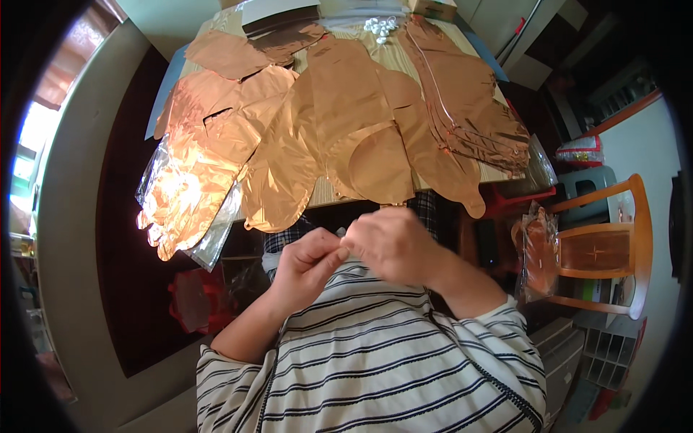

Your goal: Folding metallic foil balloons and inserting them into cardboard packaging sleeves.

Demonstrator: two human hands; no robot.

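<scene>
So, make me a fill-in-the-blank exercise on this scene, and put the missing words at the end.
1. The shiny foil pieces lie spread over the ____.
2. Of the left grip and the right grip, the one nearer the chair is the ____ one.
3. The chair's frame is made of ____.
4. The pale shirt is patterned with dark ____.

Missing words: table; right; wood; stripes.

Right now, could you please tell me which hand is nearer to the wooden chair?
Right. The right hand is left of the wooden chair, apart from it; the left hand is farther left.
</scene>
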